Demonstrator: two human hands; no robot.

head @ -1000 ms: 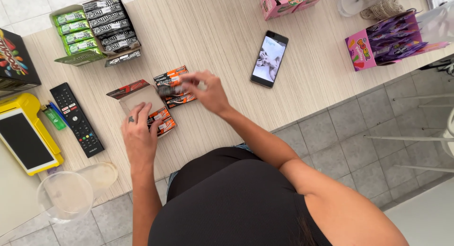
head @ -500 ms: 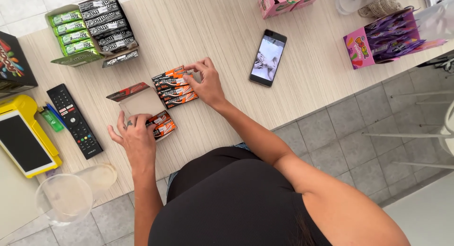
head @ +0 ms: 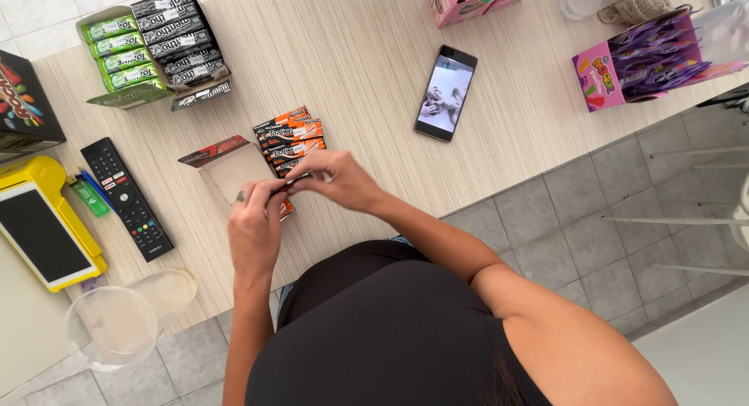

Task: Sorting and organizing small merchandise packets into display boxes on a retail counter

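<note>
Several orange and black candy packs (head: 290,134) lie side by side on the pale wooden counter (head: 351,63). Beside them on the left stands an open cardboard display box (head: 225,168) with a red and black flap. My left hand (head: 256,223) and my right hand (head: 334,180) meet just below the row and together pinch one thin pack (head: 282,189) from both ends. Another orange pack peeks out under my left hand, mostly hidden.
A phone (head: 445,93) lies right of the packs. A tray of green and black candy rolls (head: 152,47) sits at the back left. A black remote (head: 126,197), a yellow card terminal (head: 43,226) and a clear plastic cup (head: 113,328) are at the left. Pink boxes (head: 640,59) stand at the right.
My right hand left the row of packs and came down toward me. Both hands closed together on one thin pack near the counter's front edge.
</note>
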